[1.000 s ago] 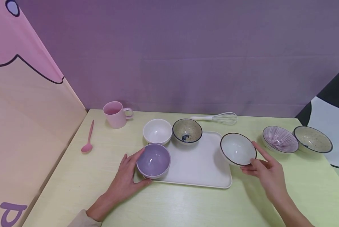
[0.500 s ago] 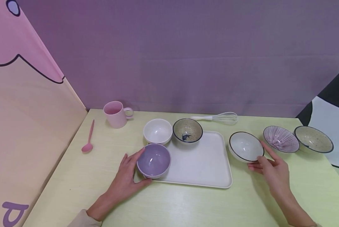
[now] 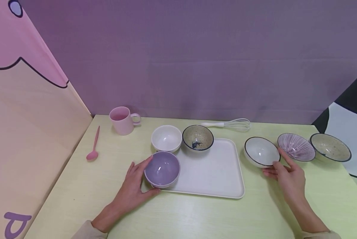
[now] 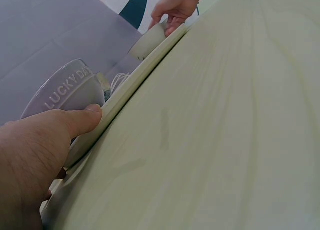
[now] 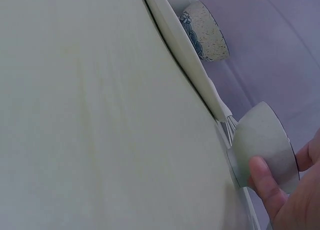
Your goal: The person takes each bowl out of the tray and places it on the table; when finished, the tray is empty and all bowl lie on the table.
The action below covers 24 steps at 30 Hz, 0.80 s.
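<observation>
My left hand (image 3: 133, 184) grips the side of a purple bowl (image 3: 162, 169), thumb near its base and fingers at its far left side. That bowl stands on the left front corner of a white tray (image 3: 211, 172); raised letters show on its outside in the left wrist view. My right hand (image 3: 289, 179) pinches a white bowl with a dark rim (image 3: 260, 152), right of the tray. In the right wrist view the thumb (image 5: 265, 177) presses that bowl's outer wall. Whether its base touches the table is unclear. A white bowl (image 3: 166, 138) and a speckled bowl (image 3: 197, 137) stand at the tray's back.
To the right are a purple-striped bowl (image 3: 296, 147), close beside the held white bowl, and a wide speckled bowl (image 3: 330, 147). A whisk (image 3: 229, 124) lies behind the tray. At the left are a pink mug (image 3: 122, 121) and a pink spoon (image 3: 93, 146).
My right hand has carried the dark-rimmed white bowl right, off the tray's right edge, and slightly back beside the striped bowl. The left hand and purple bowl have stayed put.
</observation>
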{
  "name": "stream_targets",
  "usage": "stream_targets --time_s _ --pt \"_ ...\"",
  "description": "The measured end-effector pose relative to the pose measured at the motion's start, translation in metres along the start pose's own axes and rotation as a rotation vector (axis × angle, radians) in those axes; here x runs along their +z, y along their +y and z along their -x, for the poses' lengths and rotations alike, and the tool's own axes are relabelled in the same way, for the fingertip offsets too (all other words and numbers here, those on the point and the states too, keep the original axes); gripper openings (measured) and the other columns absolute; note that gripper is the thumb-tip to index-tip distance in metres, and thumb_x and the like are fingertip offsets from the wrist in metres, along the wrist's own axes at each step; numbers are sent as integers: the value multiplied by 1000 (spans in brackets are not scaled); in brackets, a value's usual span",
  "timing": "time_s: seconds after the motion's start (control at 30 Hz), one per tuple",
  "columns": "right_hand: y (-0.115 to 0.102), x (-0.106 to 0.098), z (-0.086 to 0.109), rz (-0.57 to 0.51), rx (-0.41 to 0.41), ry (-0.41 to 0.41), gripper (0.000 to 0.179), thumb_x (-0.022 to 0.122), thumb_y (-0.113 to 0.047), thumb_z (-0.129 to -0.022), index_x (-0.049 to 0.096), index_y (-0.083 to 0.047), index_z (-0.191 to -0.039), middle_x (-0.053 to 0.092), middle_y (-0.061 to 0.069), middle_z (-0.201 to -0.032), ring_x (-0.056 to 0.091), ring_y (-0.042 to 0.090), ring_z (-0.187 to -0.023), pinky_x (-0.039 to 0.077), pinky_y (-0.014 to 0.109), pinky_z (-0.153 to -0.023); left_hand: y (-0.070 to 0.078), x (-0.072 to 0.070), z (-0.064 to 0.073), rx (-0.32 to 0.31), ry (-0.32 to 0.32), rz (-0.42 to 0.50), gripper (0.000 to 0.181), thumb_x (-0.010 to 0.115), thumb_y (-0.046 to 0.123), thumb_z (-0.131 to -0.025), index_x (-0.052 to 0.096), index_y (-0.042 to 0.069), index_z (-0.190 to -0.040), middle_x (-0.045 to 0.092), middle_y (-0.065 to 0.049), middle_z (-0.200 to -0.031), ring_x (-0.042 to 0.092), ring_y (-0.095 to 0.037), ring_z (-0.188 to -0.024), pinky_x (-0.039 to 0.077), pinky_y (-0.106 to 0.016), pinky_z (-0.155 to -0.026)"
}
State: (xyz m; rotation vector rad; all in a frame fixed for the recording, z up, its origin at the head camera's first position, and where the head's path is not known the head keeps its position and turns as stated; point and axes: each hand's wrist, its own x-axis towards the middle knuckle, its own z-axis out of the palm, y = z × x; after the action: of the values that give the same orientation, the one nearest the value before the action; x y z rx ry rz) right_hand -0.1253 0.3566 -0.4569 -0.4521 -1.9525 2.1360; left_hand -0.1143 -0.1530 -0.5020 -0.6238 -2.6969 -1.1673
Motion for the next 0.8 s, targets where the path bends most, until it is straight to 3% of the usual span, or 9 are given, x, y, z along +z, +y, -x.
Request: stream_targets --time_s 0.4,0.8 --pt "-3 3 -6 51 17 21 66 50 -3 -112 29 -8 -175 79 -9 -79 79 9 -64 67 23 -66 0 1 0 5 9 -10 119 102 36 -78 33 22 -175 50 -5 -171 46 -37 -156 14 -65 -138" --pt "-4 10 -14 12 24 74 65 50 -2 -112 33 -8 -174 78 -7 -77 78 11 -61 67 25 -63 -1 1 0 7 8 -13 119 100 39 -79 32 24 -175 50 -5 -171 46 -37 -156 13 -65 -138"
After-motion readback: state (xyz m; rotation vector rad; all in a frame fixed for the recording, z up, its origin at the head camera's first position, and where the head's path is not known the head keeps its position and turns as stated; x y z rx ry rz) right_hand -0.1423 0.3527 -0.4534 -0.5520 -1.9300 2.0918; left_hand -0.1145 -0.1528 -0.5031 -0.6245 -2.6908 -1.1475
